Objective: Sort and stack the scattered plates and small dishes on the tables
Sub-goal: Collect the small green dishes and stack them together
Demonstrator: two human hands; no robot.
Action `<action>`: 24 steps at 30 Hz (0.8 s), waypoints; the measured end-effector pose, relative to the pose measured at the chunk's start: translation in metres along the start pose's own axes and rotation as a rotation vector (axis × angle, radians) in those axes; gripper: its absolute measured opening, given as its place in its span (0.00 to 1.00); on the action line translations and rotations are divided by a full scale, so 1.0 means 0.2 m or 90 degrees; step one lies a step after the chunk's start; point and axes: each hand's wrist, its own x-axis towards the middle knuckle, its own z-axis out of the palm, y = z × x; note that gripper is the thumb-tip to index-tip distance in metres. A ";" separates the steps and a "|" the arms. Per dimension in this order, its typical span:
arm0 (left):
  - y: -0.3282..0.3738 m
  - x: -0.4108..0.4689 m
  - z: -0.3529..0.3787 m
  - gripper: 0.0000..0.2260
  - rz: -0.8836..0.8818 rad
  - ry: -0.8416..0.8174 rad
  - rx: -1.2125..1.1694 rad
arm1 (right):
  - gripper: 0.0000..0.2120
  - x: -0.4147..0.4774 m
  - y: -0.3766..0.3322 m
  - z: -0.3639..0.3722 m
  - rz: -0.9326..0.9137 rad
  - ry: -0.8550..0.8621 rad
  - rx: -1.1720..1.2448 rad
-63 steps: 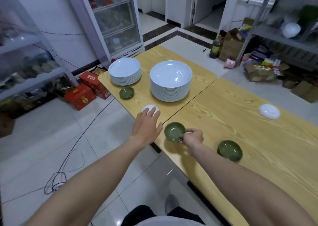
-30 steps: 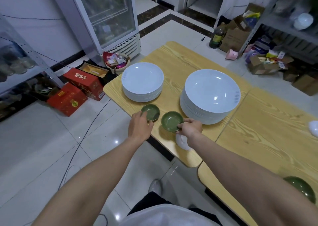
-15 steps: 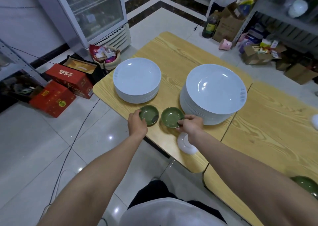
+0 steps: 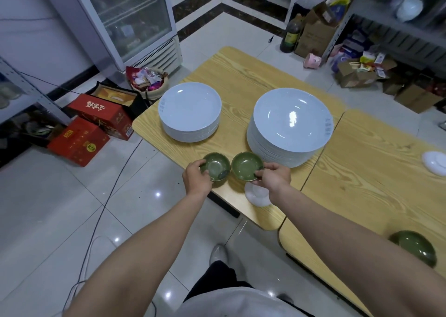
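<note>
1. Two seconds ago the right hand (image 4: 274, 175) held its green dish (image 4: 246, 166) on the right table (image 4: 374, 172). Now that dish is over the left table (image 4: 236, 75), close beside a second green dish (image 4: 215, 168).
2. The right hand pinches its dish by the near rim with thumb and fingers.
3. The left hand (image 4: 196, 178), which earlier reached for the small white dish (image 4: 257, 194), now grips the second green dish, fingers curled round its left rim. This dish looks tilted at the table's near edge; I cannot tell whether it is lifted.
4. The small white dish lies just under the right wrist.
5. Behind stand a smaller plate stack (image 4: 190, 110) and a larger plate stack (image 4: 290, 123).
6. The right table carries a third green dish (image 4: 415, 246) and another white dish (image 4: 435, 162), well apart.
7. Both tables are pale wood, on a tiled floor (image 4: 72, 208) with a glass-door fridge (image 4: 130, 15) and red boxes (image 4: 79, 140).
</note>
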 end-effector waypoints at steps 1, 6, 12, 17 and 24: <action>0.01 -0.05 0.01 0.17 0.000 -0.003 -0.006 | 0.12 -0.02 0.01 -0.04 -0.001 0.000 0.005; 0.06 -0.31 0.10 0.17 0.029 -0.014 -0.003 | 0.13 -0.11 0.08 -0.31 -0.026 0.007 0.052; 0.16 -0.67 0.33 0.16 0.077 -0.029 0.004 | 0.13 -0.20 0.20 -0.78 -0.046 0.022 0.136; 0.21 -1.02 0.59 0.15 0.081 -0.066 -0.036 | 0.13 -0.26 0.35 -1.23 -0.041 0.048 0.192; 0.29 -1.43 0.93 0.16 0.108 -0.153 -0.009 | 0.12 -0.27 0.53 -1.74 -0.021 0.106 0.244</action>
